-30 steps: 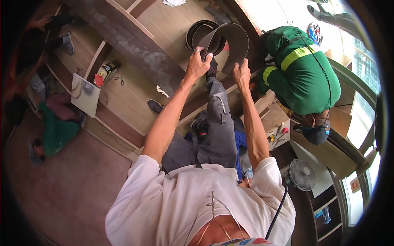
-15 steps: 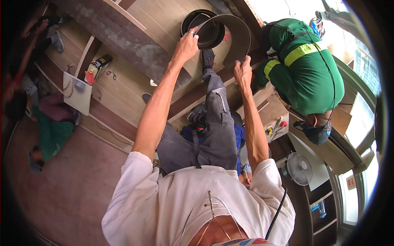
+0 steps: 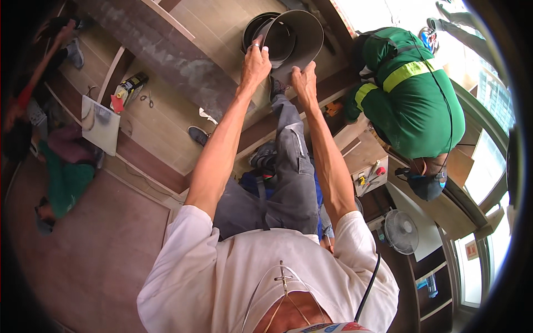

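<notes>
A wide, flexible grey-brown strip (image 3: 308, 36), which looks like edge banding, bends into a round loop ahead of me. My left hand (image 3: 255, 66) is closed on the loop's left side, thumb and fingers pinching it. With its fingers closed, my right hand (image 3: 303, 83) grips the lower right part of the same strip. Behind the loop a dark coil (image 3: 251, 34) of similar material lies on the floor. My dark shoe (image 3: 277, 87) is just below the loop, between my two hands.
A long dark board (image 3: 166, 55) lies at the left. Scissors (image 3: 147, 100) and a yellow-black container (image 3: 131, 84) are on the floor beyond a frame. A co-worker in green (image 3: 422, 100) bends close on my right, near an orange tool (image 3: 333, 109). A fan (image 3: 401, 231) stands lower right.
My right hand has moved left and slightly up, nearer my left hand. The strip has gone from an open arch to a tighter, rounder loop.
</notes>
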A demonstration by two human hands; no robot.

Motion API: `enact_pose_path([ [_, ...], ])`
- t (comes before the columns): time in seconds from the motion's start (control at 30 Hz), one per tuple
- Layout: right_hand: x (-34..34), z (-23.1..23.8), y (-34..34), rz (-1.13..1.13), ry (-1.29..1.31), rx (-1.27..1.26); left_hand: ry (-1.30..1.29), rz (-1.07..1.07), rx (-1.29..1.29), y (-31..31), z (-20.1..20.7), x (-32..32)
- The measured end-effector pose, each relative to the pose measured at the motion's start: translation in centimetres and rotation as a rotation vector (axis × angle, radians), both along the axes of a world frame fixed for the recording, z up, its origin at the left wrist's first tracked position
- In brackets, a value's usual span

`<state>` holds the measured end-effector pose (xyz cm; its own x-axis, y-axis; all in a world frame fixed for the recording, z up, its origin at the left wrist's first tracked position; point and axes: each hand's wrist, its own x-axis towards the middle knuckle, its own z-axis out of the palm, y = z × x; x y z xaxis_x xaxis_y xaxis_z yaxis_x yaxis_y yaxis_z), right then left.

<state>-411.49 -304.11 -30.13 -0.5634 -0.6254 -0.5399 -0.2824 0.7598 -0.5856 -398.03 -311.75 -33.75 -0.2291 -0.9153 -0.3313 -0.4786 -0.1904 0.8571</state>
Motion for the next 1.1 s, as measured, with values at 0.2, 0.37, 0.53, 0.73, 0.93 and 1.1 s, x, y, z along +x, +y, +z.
enact_pose_path([
  [0.2,-0.4,-3.2,-1.4,-0.016,-0.034,-0.019,0.035,0.053,-0.033,-0.2,-1.7,-1.3],
  [0.37,0.9,-3.3,-2.4,-0.093,-0.141,-0.067,0.032,0.082,-0.011,0.2,-3.4,-1.1],
  [0.53,0.6,-0.2,-4.9,-0.181,-0.254,-0.010,0.022,0.122,0.104,-0.7,-3.2,-1.1],
  [0.73,-2.5,-4.0,-5.5,-0.172,-0.633,-0.136,0.006,0.128,0.152,-2.3,-4.5,-1.2],
  [0.93,-3.2,-4.0,-7.4,-0.147,-0.724,-0.100,-0.058,0.179,0.201,-2.5,-5.0,-2.2],
  [1.1,-3.4,-3.4,-7.3,-0.049,-0.816,-0.090,0.035,0.245,0.236,-2.5,-4.8,-2.0],
])
